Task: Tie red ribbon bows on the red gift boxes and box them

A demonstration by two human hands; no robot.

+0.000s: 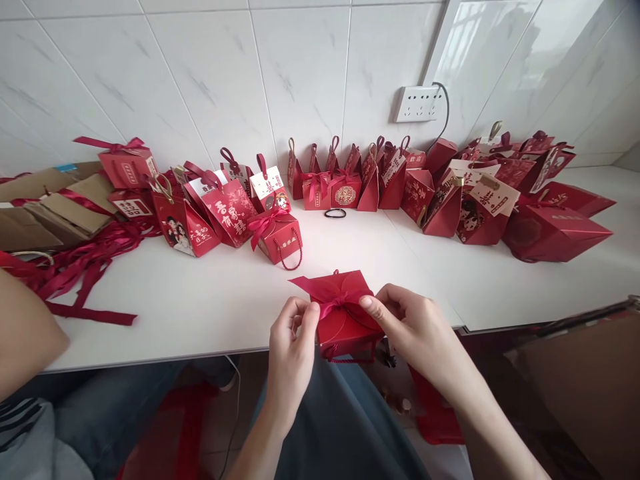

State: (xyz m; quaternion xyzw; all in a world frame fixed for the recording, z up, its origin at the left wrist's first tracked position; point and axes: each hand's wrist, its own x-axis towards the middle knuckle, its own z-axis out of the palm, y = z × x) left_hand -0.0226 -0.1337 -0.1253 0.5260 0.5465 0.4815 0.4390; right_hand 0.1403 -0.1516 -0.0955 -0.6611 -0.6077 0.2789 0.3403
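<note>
A red gift box (345, 332) with a rope handle hanging on its near side is between my hands at the table's front edge. Across its top runs a dark red satin ribbon (341, 299), tied in a bow with one tail pointing to the upper left. My left hand (294, 340) pinches the ribbon's left side, thumb against forefinger. From the right, my right hand (417, 327) has its thumb on the bow's right side, its other fingers curled behind and partly hidden. Just beyond stands a similar small box (286, 239) with a bow and rope handle.
Many red gift boxes (395, 181) line the tiled wall. Loose ribbons (87, 267) and open cardboard (83, 207) lie at left, beside another person's arm (27, 333). A black hair tie (335, 213) lies on the white table (200, 313). A carton (585, 380) stands at lower right.
</note>
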